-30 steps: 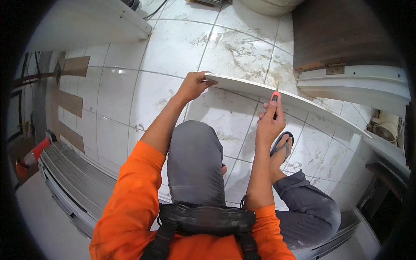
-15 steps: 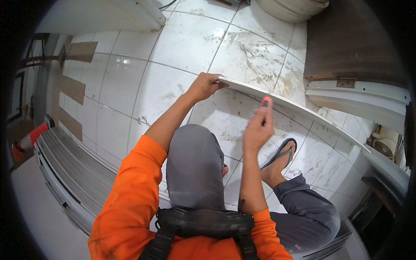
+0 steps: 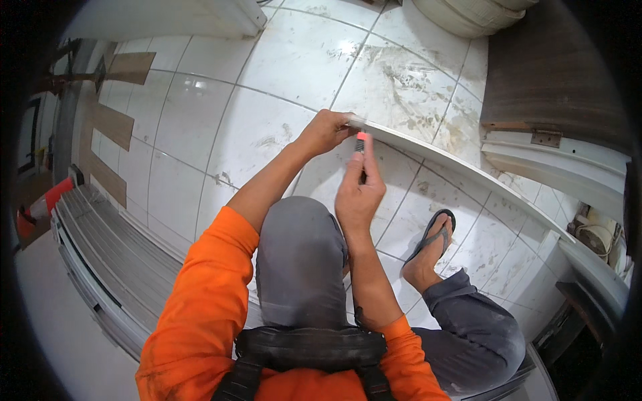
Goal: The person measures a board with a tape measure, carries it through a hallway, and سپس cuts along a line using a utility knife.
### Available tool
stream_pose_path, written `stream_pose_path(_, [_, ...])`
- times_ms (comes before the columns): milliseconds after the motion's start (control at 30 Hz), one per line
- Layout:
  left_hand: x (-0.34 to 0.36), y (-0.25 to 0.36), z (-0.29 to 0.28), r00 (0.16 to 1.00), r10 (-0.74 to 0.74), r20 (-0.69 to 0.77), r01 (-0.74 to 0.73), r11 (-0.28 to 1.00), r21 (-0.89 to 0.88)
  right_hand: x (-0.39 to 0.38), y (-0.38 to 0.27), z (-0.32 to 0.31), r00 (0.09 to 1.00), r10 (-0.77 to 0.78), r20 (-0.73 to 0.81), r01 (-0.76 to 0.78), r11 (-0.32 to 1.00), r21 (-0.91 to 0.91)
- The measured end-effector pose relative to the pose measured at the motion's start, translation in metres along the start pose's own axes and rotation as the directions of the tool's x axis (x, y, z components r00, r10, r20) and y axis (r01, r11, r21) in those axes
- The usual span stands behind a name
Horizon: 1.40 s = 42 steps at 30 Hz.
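My left hand (image 3: pixel 324 135) grips the far-left end of a long, thin white board (image 3: pixel 461 162), which slants away to the right. Its narrow edge faces up. My right hand (image 3: pixel 360 199) is closed round a utility knife (image 3: pixel 362 138) with a red tip section and a dark ribbed body. The knife's front end is at the board's edge, close beside my left fingers. Its blade is too blurred to make out.
Dirty white floor tiles (image 3: pixel 287 60) lie beneath. A dark brown door panel with a hinge (image 3: pixel 546 138) stands on the right. A pale rounded sack (image 3: pixel 461 13) is at the top. Stacked grey metal profiles (image 3: pixel 107 247) run along the left. My sandalled foot (image 3: pixel 433 244) is under the board.
My right hand has moved left along the board with the knife, from mid-length to the end near my left hand. The left hand keeps its grip; the view has shifted slightly.
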State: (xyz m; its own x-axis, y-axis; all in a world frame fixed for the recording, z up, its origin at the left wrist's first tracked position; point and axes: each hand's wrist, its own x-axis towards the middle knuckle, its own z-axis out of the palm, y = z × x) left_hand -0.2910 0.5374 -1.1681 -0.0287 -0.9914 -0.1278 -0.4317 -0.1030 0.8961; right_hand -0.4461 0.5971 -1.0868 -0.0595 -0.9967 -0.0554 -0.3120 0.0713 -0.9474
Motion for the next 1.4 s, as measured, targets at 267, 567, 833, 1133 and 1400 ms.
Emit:
stream_pose_path(267, [-0.004, 0.009, -0.006, 0.999, 0.040, -0.011, -0.039, 0.999, 0.029, 0.008, -0.010, -0.026, 0.944, 0.317, -0.086, -0.292, 0.929, 0.228])
stream_pose_path(567, [-0.006, -0.009, -0.003, 0.996, 0.086, -0.038, -0.083, 0.995, 0.056, 0.006, -0.017, -0.018, 0.978, 0.201, 0.063, -0.208, 0.966, 0.151])
stream_pose_path(833, [-0.006, -0.013, -0.005, 0.998, 0.058, 0.001, -0.058, 0.991, 0.117, -0.003, -0.018, 0.003, 0.978, 0.117, 0.172, -0.132, 0.988, 0.082])
stream_pose_path(1133, [0.000, 0.002, -0.004, 1.000, 0.018, 0.017, -0.019, 0.999, 0.049, -0.002, 0.006, -0.008, 0.997, 0.082, 0.007, -0.082, 0.995, 0.054])
stream_pose_path(1400, [-0.005, -0.001, -0.007, 0.994, 0.113, 0.003, -0.113, 0.989, 0.098, 0.017, -0.009, -0.039, 0.965, 0.261, -0.025, -0.247, 0.937, 0.247])
